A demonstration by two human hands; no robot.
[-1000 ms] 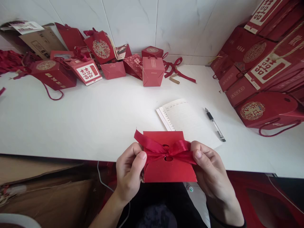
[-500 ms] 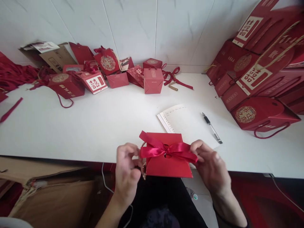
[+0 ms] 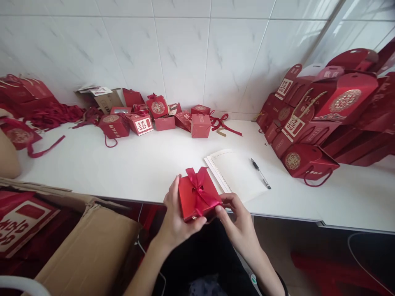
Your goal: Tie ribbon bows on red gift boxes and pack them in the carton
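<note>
A small red gift box (image 3: 187, 196) is held up over my lap at the table's front edge, turned at an angle. A shiny crimson ribbon bow (image 3: 200, 190) is tied across its top. My left hand (image 3: 175, 228) wraps the box's left side and near edge, thumb along the front. At the right corner, my right hand (image 3: 239, 222) pinches with thumb and fingers, close to a ribbon end. The underside of the box is hidden. Just beyond it lie an open notebook (image 3: 236, 174) and a black-capped clear pen (image 3: 261, 174).
Decorated red boxes (image 3: 142, 124) line the wall, near a loose ribbon bow (image 3: 219, 122). Stacked red boxes (image 3: 311, 160) fill the right side. A heap of ribbon (image 3: 52, 112) lies far left. A cardboard carton (image 3: 92, 242) stands below the table; another person's arm (image 3: 8, 152) shows at left.
The box has turned, so its bow now runs away from me. My left hand has closed around its side, my right hand has shifted to its corner. The view has tilted up.
</note>
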